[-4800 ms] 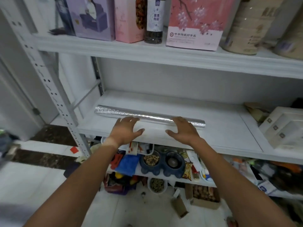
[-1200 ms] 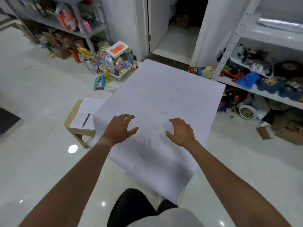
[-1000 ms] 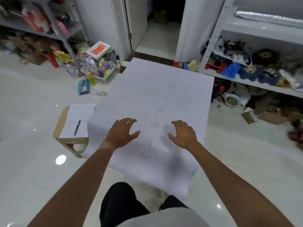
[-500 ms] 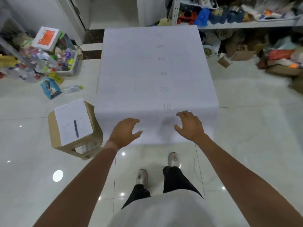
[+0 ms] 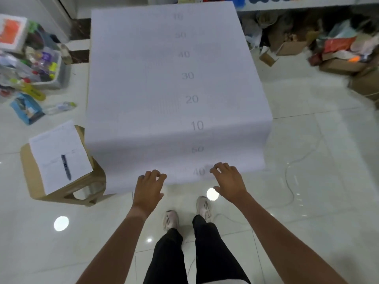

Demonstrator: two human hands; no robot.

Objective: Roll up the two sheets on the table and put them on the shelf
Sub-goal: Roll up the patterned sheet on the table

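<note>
The sheet (image 5: 164,89) lies spread flat over the worktop, covering it wholly, and its near end droops over the front edge and hangs toward the floor; faint grey numbers run up its middle, 40 and 50 on the hanging flap, then 10, 20, 30, 40 and on toward the far end. At that hanging edge both hands reach in: the left hand (image 5: 148,186) has its fingers loosely bent with the tips at the lower border of the sheet, and the right hand (image 5: 229,181) is spread with fingertips on the flap just beside the printed 40; neither one has the paper gripped as far as I can see. Below them stand the person's legs in dark trousers and pale shoes (image 5: 187,214) on glossy white tiles, with ceiling lights mirrored in the floor. Close on the left, touching or nearly touching the hanging sheet, is a small wooden stool (image 5: 67,191) carrying a sheet of printed paper (image 5: 59,154) with a dark pen (image 5: 66,167) on it. Further left, on the floor, a blue packet (image 5: 26,108) and a grey tub (image 5: 51,78) crammed with bottles and small colourful items. To the right, well apart from the worktop, open cardboard boxes (image 5: 287,46) and a heap of bags and packaging. At the far end, the lower edge of a shelf (image 5: 307,3) shows above that clutter.
</note>
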